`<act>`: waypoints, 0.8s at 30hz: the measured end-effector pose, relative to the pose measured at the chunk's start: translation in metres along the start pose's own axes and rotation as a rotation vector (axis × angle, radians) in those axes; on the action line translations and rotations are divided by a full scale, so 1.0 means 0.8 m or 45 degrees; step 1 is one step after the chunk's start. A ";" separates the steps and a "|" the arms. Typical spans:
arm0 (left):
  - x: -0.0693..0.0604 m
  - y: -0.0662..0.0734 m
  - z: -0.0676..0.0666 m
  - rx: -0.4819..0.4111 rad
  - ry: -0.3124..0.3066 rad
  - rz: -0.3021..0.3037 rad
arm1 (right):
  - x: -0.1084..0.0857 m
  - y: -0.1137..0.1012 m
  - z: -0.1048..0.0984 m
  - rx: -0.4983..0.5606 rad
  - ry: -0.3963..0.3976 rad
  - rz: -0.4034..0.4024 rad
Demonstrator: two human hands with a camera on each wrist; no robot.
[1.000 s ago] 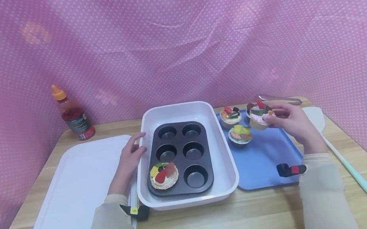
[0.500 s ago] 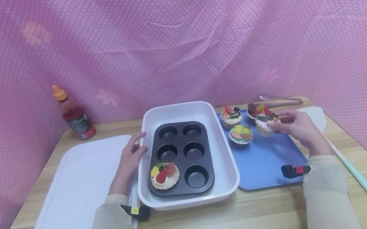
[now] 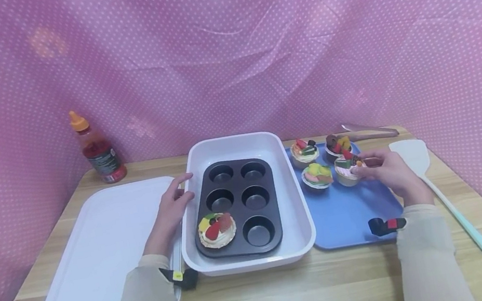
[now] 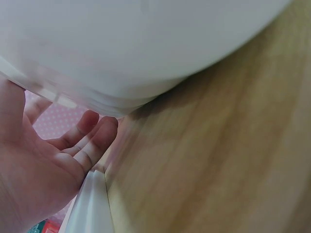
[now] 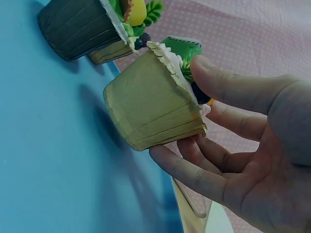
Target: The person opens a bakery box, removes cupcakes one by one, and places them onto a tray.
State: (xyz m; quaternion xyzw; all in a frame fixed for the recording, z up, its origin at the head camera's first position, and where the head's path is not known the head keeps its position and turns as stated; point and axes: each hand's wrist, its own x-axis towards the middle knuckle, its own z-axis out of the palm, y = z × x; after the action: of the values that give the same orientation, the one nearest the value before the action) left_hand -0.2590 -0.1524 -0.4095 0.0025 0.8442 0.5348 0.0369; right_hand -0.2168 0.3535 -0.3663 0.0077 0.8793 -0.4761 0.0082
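Note:
My right hand (image 3: 391, 173) grips a cupcake (image 3: 346, 171) with pale pink icing, a red piece and green on top. In the right wrist view its tan paper cup (image 5: 153, 104) is tilted close over the blue tray (image 5: 43, 160), thumb at the topping and fingers by the cup's side. Three more cupcakes stand at the tray's back: a strawberry one (image 3: 304, 153), a yellow-topped one (image 3: 317, 176) and a brown-topped one (image 3: 337, 147). My left hand (image 3: 170, 211) rests against the left rim of the white basin (image 3: 294, 205), fingers loose. Inside lies a black muffin tin (image 3: 237, 214).
One fruit-topped cupcake (image 3: 217, 230) sits in the tin's near-left cup. A white board (image 3: 98, 268) lies left, with a sauce bottle (image 3: 101, 154) behind it. Metal tongs (image 3: 370, 131) lie behind the blue tray; a spatula (image 3: 451, 206) lies to its right.
My right hand has lowered the pink-iced cupcake toward the blue tray, moving it nearer to me and uncovering the brown-topped one behind. My left hand stays at the basin's rim.

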 end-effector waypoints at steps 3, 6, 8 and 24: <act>0.000 0.000 0.000 0.001 -0.001 -0.009 | 0.000 -0.001 0.001 0.007 -0.019 0.018; 0.000 0.000 0.000 -0.003 -0.003 -0.014 | 0.001 -0.001 0.001 0.005 -0.036 0.044; 0.001 0.000 0.000 -0.006 -0.001 -0.011 | 0.001 -0.001 0.001 0.000 -0.045 0.050; 0.001 -0.001 -0.001 -0.007 0.003 -0.005 | 0.002 0.003 -0.001 -0.108 -0.065 0.051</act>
State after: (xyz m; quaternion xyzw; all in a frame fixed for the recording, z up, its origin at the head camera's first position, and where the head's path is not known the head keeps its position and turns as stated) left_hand -0.2596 -0.1530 -0.4098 0.0000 0.8428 0.5370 0.0370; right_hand -0.2181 0.3557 -0.3679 0.0129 0.8979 -0.4382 0.0403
